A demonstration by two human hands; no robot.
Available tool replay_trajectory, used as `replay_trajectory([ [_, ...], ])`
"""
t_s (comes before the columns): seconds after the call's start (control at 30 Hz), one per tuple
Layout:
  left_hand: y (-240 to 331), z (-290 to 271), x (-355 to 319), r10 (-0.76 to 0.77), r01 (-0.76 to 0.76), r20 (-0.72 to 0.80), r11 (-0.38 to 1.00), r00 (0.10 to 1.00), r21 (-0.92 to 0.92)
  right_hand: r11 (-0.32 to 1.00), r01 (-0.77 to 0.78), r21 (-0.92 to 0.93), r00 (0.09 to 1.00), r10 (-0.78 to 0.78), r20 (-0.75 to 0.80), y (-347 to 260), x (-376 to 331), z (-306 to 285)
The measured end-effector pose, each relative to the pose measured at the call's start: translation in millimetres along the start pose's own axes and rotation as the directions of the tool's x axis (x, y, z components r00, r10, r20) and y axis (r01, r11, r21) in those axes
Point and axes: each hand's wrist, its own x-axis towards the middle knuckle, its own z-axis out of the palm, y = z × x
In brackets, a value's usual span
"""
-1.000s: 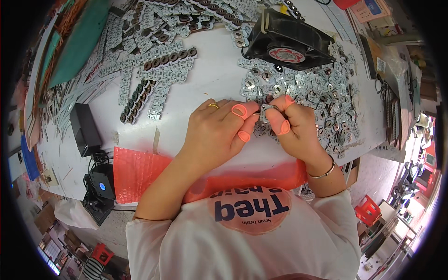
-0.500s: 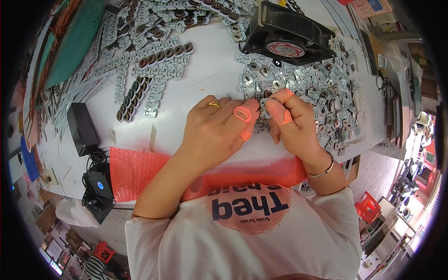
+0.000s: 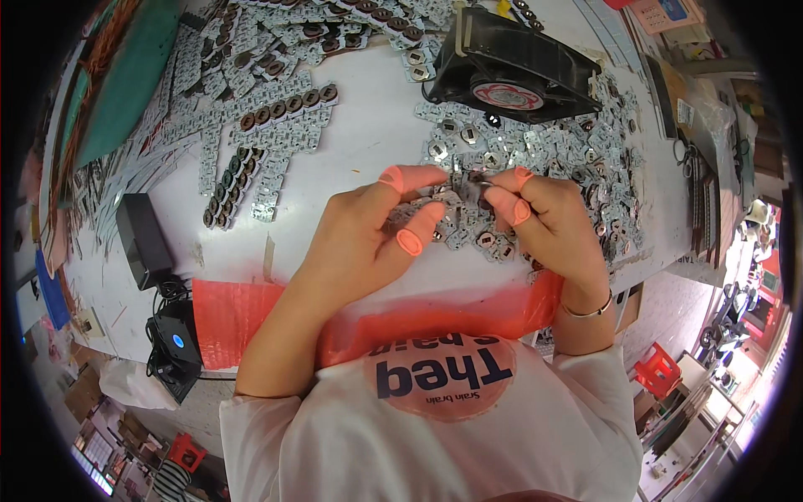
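Observation:
My left hand [image 3: 360,230] reaches over the heap of small parts with thumb and forefinger spread apart, orange finger cots on both tips. Nothing shows between those fingertips. My right hand [image 3: 552,217], also in orange finger cots, pinches a small circuit board [image 3: 477,186] that is smeared by motion. Below and around both hands lies a pile of loose silvery circuit boards [image 3: 581,155], several with a round dark part on them. Left of my hands, joined panels of boards [image 3: 284,142] lie flat, some bearing rows of round brown coils [image 3: 288,107].
A black fan [image 3: 519,71] stands behind the pile. On the left are a black box [image 3: 142,238] and a cabled device with a blue light [image 3: 176,339]. Red plastic sheeting [image 3: 238,322] covers the table's near edge. Scissors [image 3: 686,159] lie at right.
My hands have moved apart. The left thumb and forefinger have spread, and the left hand has shifted a little left. My right hand keeps its pinch, slightly farther right.

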Motion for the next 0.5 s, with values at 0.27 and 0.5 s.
replay_trajectory([
  [0.27,-4.8,-3.3,-1.0,-0.057,0.053,0.084,0.997,0.995,0.058,0.990,0.116,0.077,0.993,-0.117,0.014,-3.3,0.9,3.9],
  [0.5,-5.9,-1.3,-2.8,-0.040,0.042,0.122,0.999,0.992,-0.012,0.982,0.130,0.138,0.991,-0.130,-0.005,-6.3,-0.9,3.7],
])
